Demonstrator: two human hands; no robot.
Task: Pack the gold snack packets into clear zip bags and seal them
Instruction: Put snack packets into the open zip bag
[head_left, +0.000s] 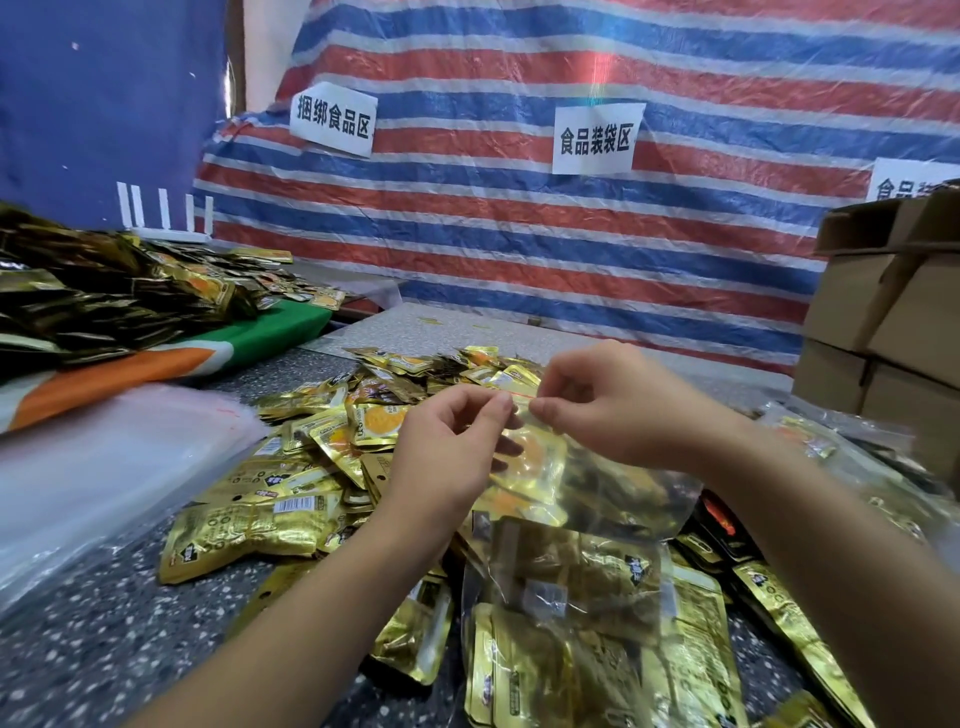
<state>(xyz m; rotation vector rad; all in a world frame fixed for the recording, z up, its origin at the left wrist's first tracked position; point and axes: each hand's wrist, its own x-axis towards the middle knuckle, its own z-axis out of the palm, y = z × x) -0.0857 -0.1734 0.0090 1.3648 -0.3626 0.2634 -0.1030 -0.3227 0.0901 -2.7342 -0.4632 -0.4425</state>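
Clear zip bag (582, 467) holding gold packets, raised above loose gold packets (291, 499)

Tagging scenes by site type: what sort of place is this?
Likely a makeshift food-packing workstation: paper signs taped to a striped tarp mark the zones, gold snack packets lie heaped on the table, and cardboard boxes stand stacked at right.

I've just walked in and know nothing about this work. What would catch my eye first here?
Probably the two hands, left hand and right hand, pinching the top of a clear zip bag with gold packets inside, at centre. Beneath them loose gold snack packets litter the speckled table. Behind hangs a striped tarp with paper signs.
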